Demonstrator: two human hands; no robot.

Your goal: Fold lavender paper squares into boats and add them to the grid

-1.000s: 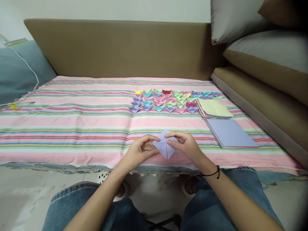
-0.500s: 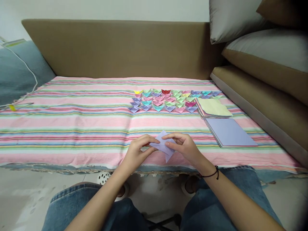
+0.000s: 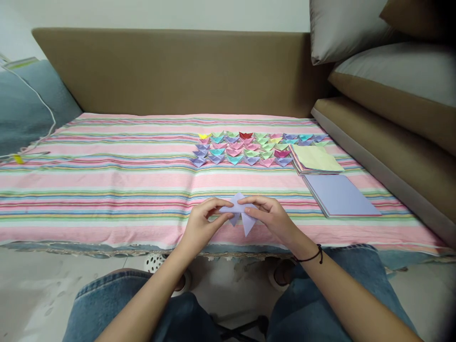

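Two hands, left [image 3: 200, 219] and right [image 3: 275, 216], partly hide the folded lilac paper [image 3: 238, 208].

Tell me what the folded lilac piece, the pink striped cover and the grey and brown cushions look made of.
Folded lilac paper piece: matte paper, by its crisp creases and thin, sharp points.
Pink striped cloth cover: probably woven fabric, matte, with soft wrinkles.
Stacked grey and brown cushions: smooth fabric or perhaps leatherette; the grey has a slight sheen.

Lilac ppr [image 3: 238, 207] bent, btm flaps [image 3: 248, 224] now apart
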